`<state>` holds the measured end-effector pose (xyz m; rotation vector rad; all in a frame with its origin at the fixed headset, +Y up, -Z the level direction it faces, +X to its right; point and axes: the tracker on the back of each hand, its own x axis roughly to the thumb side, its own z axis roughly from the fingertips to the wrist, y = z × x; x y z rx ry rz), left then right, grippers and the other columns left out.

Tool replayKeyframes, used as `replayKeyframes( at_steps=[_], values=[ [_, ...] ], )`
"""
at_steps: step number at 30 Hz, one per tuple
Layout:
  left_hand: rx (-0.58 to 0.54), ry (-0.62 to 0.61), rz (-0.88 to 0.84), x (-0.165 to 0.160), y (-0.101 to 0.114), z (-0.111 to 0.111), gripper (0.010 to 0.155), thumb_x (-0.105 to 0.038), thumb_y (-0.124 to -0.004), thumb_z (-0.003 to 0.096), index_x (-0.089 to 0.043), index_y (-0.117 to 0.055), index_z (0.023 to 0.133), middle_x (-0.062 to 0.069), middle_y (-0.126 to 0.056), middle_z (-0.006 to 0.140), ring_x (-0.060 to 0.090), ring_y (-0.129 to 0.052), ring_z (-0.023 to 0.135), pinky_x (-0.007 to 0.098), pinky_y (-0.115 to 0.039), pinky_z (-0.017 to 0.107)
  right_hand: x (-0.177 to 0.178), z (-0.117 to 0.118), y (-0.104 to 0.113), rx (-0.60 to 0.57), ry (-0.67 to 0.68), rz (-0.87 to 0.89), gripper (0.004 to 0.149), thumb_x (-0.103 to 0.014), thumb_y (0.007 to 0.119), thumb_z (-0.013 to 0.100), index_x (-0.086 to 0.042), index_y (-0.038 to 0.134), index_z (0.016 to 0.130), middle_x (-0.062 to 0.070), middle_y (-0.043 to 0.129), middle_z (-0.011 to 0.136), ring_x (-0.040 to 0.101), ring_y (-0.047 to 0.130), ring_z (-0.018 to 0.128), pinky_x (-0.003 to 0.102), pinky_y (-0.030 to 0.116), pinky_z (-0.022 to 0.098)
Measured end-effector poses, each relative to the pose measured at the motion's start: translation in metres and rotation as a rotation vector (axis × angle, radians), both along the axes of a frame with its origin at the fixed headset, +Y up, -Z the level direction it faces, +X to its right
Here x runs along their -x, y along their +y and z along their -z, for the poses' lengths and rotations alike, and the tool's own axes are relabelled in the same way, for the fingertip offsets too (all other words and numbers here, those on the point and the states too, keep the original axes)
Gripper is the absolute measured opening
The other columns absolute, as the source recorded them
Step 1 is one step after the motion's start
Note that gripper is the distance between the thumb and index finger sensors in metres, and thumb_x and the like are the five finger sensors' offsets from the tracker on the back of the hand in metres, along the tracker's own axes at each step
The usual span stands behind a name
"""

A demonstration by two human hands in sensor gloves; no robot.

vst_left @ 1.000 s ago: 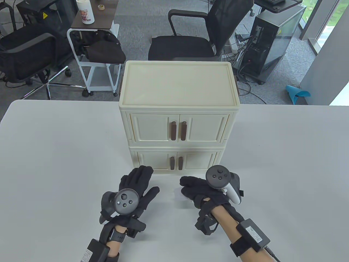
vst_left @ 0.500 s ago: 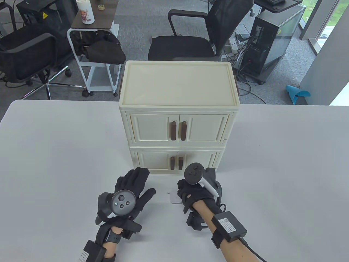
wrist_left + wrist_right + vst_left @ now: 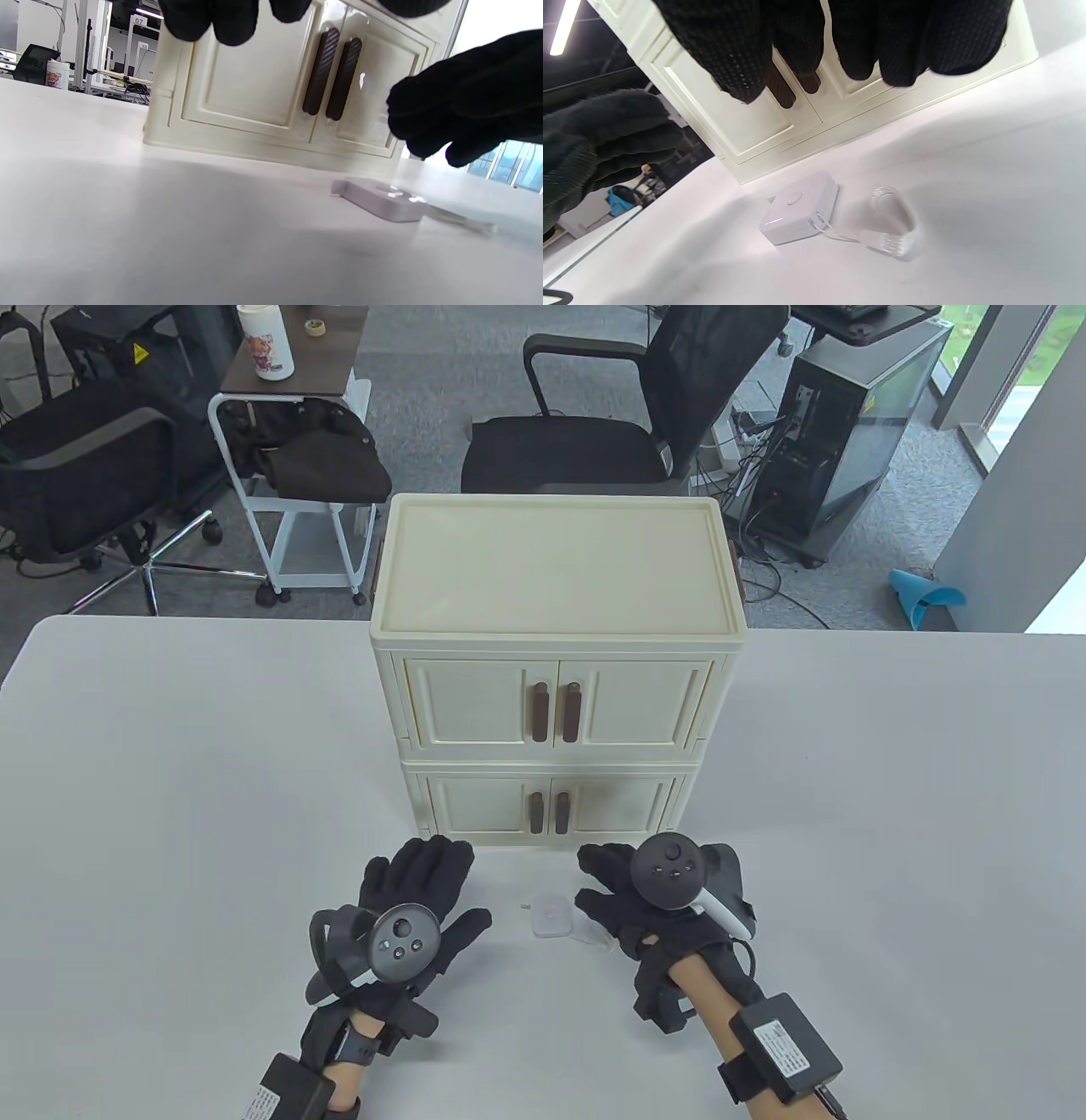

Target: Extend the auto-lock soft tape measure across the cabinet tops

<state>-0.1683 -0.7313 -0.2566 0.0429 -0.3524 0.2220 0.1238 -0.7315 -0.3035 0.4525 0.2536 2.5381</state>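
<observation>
A small white square tape measure (image 3: 551, 915) lies on the white table (image 3: 170, 780) in front of the cream two-tier cabinet (image 3: 556, 661). It also shows in the left wrist view (image 3: 379, 199) and the right wrist view (image 3: 799, 207), with a clear strap loop (image 3: 893, 228) trailing from it. My left hand (image 3: 424, 882) lies flat on the table to the left of it, fingers spread. My right hand (image 3: 615, 891) hovers just right of it, fingers extended, holding nothing.
The cabinet's flat top (image 3: 556, 564) is bare; its doors have dark brown handles (image 3: 556, 712). Beyond the table's far edge are office chairs (image 3: 611, 415), a cart (image 3: 288, 475) and a computer tower (image 3: 848, 424).
My right hand covered the tape measure, then lifted and moved right, leaving it uncovered on the table. My left hand shifted only slightly.
</observation>
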Motion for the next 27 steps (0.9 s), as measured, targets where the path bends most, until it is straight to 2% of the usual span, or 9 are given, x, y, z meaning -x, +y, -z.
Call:
replayKeyframes(
  at_steps=[6, 12, 16, 27],
  values=[
    [0.025, -0.02, 0.17, -0.011, -0.01, 0.001, 0.084, -0.071, -0.057, 0.0554, -0.022, -0.036, 0.121, 0.014, -0.049, 0.127, 0.043, -0.051, 0.117, 0.073, -0.045, 0.077, -0.015, -0.014, -0.015, -0.122, 0.033, -0.112, 0.077, -0.054, 0.084, 0.052, -0.017, 0.053, 0.113, 0.025, 0.041, 0.121, 0.056, 0.041, 0.106, 0.074, 0.046, 0.068],
    [0.094, -0.053, 0.25, -0.016, -0.02, 0.002, 0.089, -0.074, -0.054, 0.0543, -0.022, -0.029, 0.121, 0.017, -0.041, 0.128, 0.046, -0.044, 0.118, 0.074, -0.041, 0.076, -0.023, -0.017, -0.031, -0.089, 0.07, -0.199, 0.089, -0.065, 0.081, 0.048, -0.021, 0.044, 0.116, 0.022, 0.028, 0.124, 0.056, 0.024, 0.11, 0.078, 0.032, 0.069],
    [0.112, -0.058, 0.286, -0.019, -0.023, 0.003, 0.089, -0.075, -0.053, 0.054, -0.022, -0.028, 0.121, 0.018, -0.04, 0.128, 0.046, -0.043, 0.118, 0.074, -0.041, 0.076, -0.022, -0.02, -0.035, -0.075, 0.076, -0.254, 0.094, -0.068, 0.079, 0.048, -0.021, 0.038, 0.117, 0.023, 0.023, 0.124, 0.056, 0.019, 0.109, 0.079, 0.028, 0.069],
    [0.126, -0.081, 0.281, -0.021, -0.025, 0.005, 0.089, -0.075, -0.053, 0.0541, -0.022, -0.027, 0.121, 0.017, -0.04, 0.128, 0.045, -0.043, 0.119, 0.074, -0.041, 0.076, -0.025, -0.021, -0.034, -0.097, 0.066, -0.258, 0.094, -0.067, 0.079, 0.048, -0.02, 0.037, 0.117, 0.023, 0.022, 0.124, 0.056, 0.019, 0.109, 0.079, 0.026, 0.068]
  ],
)
